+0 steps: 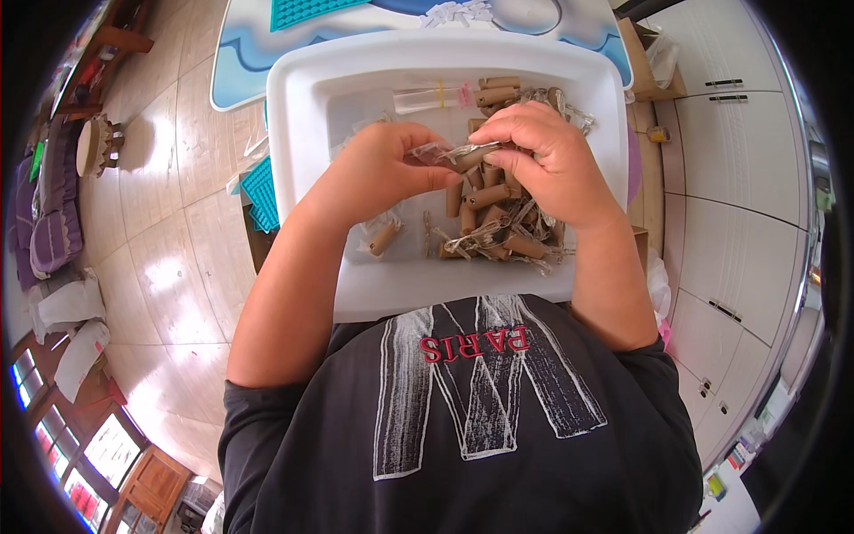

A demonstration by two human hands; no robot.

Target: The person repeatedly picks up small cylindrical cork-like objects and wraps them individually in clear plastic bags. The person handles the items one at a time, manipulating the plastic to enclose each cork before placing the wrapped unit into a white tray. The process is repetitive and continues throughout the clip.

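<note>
Your left hand [382,169] and right hand [543,156] pinch a clear wrapped brown roll [463,156] over the white tray [302,89]; loose grip could drop it among the others.

White tray [302,107], brown tubes [487,194], clear wrappers [463,238]

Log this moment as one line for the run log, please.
left hand: pinching clear bag | right hand: holding brown tube at bag | below: white tray, loose tubes
</note>
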